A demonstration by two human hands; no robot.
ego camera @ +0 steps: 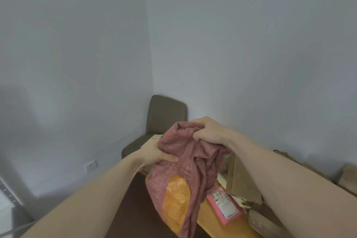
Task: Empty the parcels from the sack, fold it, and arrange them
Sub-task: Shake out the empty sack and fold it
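Both hands grip the reddish sack [185,162], right hand [207,130] bunching its top, left hand [154,152] clutching its side. An orange parcel [175,201] shows through, above the worktop [216,226].

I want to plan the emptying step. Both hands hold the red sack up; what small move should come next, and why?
Probably shake the red sack downward over the table. The left hand and right hand grip it raised, and an orange parcel still shows at its lower opening, while a pink parcel already lies out.
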